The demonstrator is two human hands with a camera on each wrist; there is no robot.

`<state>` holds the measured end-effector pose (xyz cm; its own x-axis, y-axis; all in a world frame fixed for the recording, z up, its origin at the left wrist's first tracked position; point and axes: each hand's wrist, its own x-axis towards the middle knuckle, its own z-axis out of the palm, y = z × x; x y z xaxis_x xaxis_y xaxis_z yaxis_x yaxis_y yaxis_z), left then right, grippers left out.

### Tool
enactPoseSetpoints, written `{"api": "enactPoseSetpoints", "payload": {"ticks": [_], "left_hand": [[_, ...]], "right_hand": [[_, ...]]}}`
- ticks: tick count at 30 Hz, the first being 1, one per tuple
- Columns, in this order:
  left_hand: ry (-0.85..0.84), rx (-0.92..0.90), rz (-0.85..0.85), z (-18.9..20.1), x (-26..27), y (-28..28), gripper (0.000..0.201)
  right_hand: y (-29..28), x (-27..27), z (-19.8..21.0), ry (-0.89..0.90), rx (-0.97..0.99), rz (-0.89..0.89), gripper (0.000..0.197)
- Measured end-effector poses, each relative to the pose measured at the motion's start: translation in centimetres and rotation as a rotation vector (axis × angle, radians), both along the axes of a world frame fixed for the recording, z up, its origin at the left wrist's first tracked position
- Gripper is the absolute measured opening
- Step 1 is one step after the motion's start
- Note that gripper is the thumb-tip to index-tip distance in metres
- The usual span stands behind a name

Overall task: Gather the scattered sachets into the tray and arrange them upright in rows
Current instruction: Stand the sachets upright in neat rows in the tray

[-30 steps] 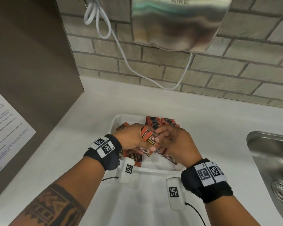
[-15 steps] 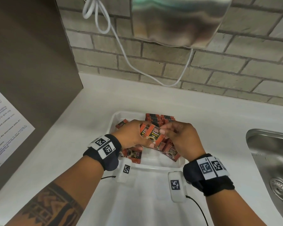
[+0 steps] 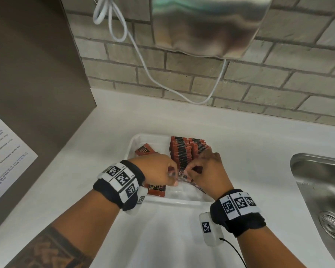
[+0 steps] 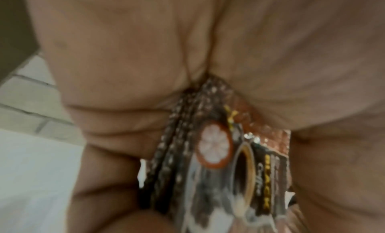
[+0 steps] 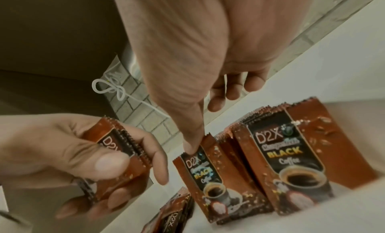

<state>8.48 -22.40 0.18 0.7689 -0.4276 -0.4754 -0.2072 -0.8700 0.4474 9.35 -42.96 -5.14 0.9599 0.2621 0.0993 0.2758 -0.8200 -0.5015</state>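
White tray (image 3: 174, 201) sits on the white counter (image 3: 89, 159), left of the steel sink (image 3: 321, 192). Two upright rows of brown sachets (image 3: 182, 151) stand at the tray's right side, packed face to face.

Left hand (image 3: 155, 169): thumb and curled fingers clamp a small stack of sachets (image 5: 118, 156), held above the tray's near-left part; the left wrist view shows several serrated edges bunched in the grip.

Right hand (image 3: 211, 171): thumb tip presses the top edge of the front sachet (image 5: 210, 175) of the left row, which stands upright. The other fingers (image 5: 229, 91) hang loosely curled behind it; whether a forefinger pinches from the back cannot be told.

Loose sachets lie flat in the tray: one at far left (image 3: 144, 150), others at the near-left corner (image 3: 157, 189).
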Motion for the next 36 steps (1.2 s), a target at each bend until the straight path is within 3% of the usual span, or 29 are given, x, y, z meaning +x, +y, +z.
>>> {"api": "enactPoseSetpoints", "payload": {"ticks": [7, 13, 20, 24, 27, 32, 36], "left_hand": [[0.136, 0.221, -0.119, -1.5, 1.3, -3.1, 0.053], [0.195, 0.302, -0.137, -3.0, 2.5, -3.5, 0.068], [0.239, 0.252, -0.113, -2.8, 2.5, -3.2, 0.057], [0.179, 0.243, -0.109, -1.7, 1.9, -2.5, 0.043], [0.169, 0.075, -0.061, -0.3, 1.8, -0.9, 0.028], [0.31, -0.613, 0.224, 0.2, 1.4, 0.4, 0.03], [0.266, -0.769, 0.294, 0.2, 0.8, -0.3, 0.032]], "right_hand": [[-0.3, 0.8, -1.1, 0.031, -0.049, 0.0, 0.003], [-0.7, 1.1, -1.0, 0.01, 0.055, -0.003, 0.009], [-1.5, 1.0, -0.5, -0.074, 0.115, -0.032, 0.009], [-1.7, 0.4, 0.8, -0.088, 0.18, -0.021, 0.007], [-1.7, -0.4, 2.2, -0.02, 0.295, -0.007, 0.005], [-0.6, -1.3, 4.2, 0.181, 0.491, 0.079, 0.018], [-0.2, -0.9, 5.0, 0.174, 0.539, 0.033, 0.017]]}}
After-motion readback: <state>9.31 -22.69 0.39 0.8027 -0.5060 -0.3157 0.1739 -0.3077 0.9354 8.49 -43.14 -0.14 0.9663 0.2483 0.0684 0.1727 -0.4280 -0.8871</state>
